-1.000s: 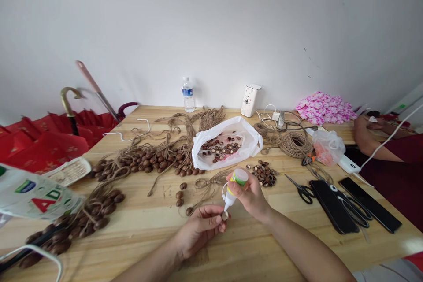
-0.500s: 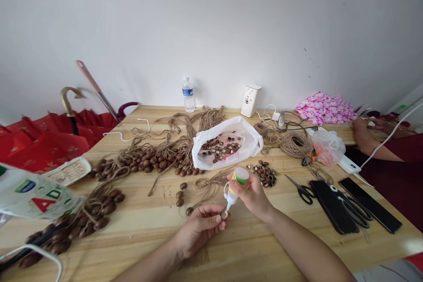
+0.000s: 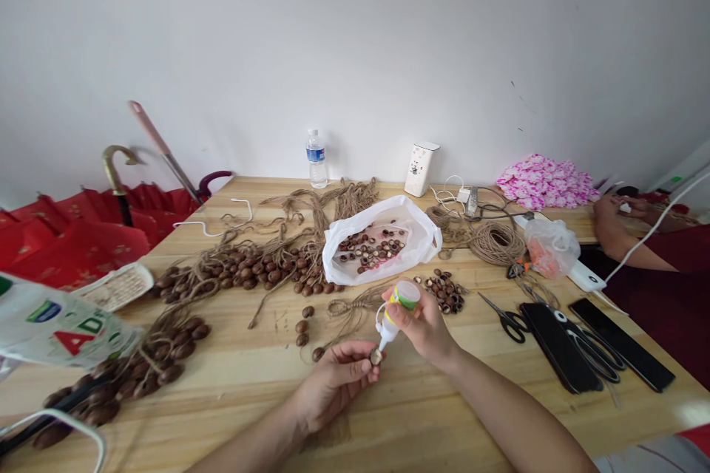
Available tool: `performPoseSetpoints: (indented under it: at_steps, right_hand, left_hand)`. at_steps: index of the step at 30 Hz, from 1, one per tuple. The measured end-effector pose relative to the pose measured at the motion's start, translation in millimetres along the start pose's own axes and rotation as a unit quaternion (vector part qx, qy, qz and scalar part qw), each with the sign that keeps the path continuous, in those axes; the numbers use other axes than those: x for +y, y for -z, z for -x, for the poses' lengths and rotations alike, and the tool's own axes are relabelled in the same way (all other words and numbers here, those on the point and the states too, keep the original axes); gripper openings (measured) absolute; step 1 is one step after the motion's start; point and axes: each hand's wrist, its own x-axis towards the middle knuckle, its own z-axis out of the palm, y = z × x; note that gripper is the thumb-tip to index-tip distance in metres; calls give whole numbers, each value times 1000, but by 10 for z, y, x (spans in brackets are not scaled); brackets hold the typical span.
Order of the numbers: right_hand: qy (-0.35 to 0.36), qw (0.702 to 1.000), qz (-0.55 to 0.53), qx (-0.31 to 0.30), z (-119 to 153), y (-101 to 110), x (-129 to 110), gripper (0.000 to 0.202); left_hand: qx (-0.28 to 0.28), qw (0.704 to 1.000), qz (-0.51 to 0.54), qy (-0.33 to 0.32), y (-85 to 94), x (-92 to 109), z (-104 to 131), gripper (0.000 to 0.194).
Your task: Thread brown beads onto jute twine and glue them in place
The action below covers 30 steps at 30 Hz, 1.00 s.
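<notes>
Between the fingertips of my left hand [image 3: 338, 383] is a half nutshell [image 3: 376, 358], its pale hollow side facing up. My right hand [image 3: 426, 325] grips a small white glue bottle [image 3: 390, 327], tilted with its nozzle down at the shell's rim. Whether the nozzle touches the shell, I cannot tell. Behind the hands lies a looped bundle of twine [image 3: 358, 303]. A few whole brown nuts [image 3: 302, 327] sit left of it, and a small pile of half shells [image 3: 444, 292] lies to the right.
An open white plastic bag [image 3: 336, 266] holds more half shells. Nuts strung on twine [image 3: 249, 266] spread across the left. Scissors [image 3: 507, 318], a black phone [image 3: 558, 347] and a twine coil [image 3: 496, 242] lie right. A water bottle [image 3: 316, 161] stands by the wall. Another person's arm [image 3: 621, 236] rests far right.
Almost nothing differs. The glue bottle and its nozzle have shifted very slightly over the half nutshell; both hands keep their grip.
</notes>
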Motion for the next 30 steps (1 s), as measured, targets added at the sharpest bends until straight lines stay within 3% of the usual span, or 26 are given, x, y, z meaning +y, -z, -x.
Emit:
performPoseSetpoints:
  at_steps: [13,19,30]
  right_hand:
    - [23,999,-15,-41,29,18,9,29]
    - [42,999,8,-17,25,18,11,31]
    - [74,996,34,-43,26,47,14,29]
  left_hand:
    - [-7,1000,2,-3,42,-3,-4,21]
    - [-5,1000,1,2,36,-3,-1,21]
    - [6,1000,7,5,27,2,9,20]
